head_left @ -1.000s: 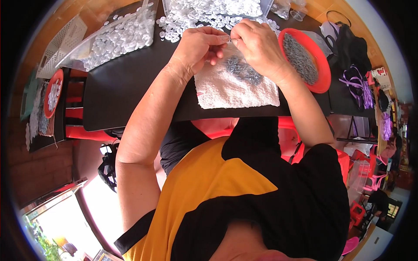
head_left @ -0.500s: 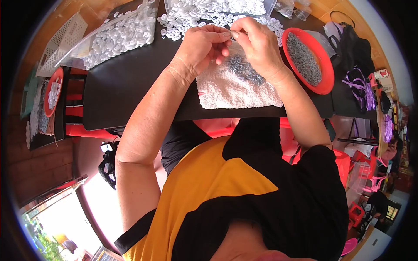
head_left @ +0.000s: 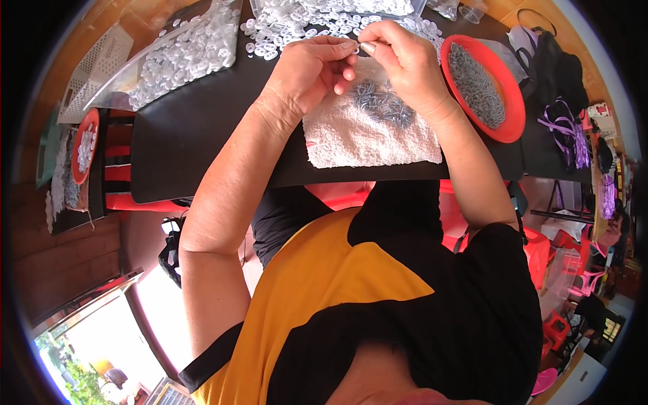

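Both hands [head_left: 358, 57] pinch one small part [head_left: 362, 47] (above towel [head_left: 368, 138]).

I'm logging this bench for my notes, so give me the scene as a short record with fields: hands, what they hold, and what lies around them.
Left hand: raised over the towel, fingertips pinched on a small piece
Right hand: fingertips meeting the left hand's, pinching the same small piece
Small piece: tiny, pale; kind too small to tell
Towel: white, flat on the table, under both hands
Grey pieces: small heap on the towel
Red bowl: right of the towel, filled with grey pieces
White rings: spread beyond the hands
Table: dark top
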`<action>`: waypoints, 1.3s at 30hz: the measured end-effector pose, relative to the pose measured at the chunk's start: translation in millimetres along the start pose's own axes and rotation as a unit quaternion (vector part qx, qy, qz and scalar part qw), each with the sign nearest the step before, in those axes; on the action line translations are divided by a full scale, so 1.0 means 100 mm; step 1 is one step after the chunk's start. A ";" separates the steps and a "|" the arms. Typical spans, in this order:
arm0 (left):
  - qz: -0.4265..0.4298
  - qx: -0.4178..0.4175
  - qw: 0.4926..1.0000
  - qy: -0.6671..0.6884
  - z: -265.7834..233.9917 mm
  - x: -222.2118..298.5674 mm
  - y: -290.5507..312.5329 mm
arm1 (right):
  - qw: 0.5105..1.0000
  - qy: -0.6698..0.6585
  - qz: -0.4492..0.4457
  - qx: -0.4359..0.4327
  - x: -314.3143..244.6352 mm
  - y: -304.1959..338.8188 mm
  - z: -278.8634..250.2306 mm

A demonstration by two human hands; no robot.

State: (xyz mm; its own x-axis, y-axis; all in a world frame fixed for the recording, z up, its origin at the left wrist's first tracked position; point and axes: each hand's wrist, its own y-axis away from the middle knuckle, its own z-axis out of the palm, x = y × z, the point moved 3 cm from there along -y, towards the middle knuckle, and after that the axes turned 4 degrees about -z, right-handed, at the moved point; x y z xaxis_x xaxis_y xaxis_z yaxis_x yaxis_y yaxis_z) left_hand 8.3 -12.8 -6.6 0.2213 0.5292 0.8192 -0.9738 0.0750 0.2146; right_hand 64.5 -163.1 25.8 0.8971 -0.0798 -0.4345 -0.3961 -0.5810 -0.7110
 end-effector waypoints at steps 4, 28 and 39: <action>0.033 0.022 0.999 0.007 -0.04 -0.01 -0.02 | 0.999 -0.008 0.031 0.030 0.05 0.03 0.01; 0.095 0.047 0.994 -0.024 0.08 0.05 0.09 | 0.998 -0.003 0.052 0.043 0.03 0.04 0.10; 0.098 0.146 0.984 0.003 0.12 -0.01 0.13 | 0.976 -0.144 0.150 0.061 0.07 0.10 0.24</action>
State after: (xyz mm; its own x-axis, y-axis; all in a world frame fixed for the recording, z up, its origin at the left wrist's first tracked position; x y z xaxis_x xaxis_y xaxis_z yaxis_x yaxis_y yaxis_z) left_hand -3.4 -22.4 2.0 0.0287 0.5144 0.8571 -0.9411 -0.2751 0.1967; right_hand 62.0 -150.0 2.7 0.6517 0.0106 -0.7584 -0.6686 -0.4641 -0.5810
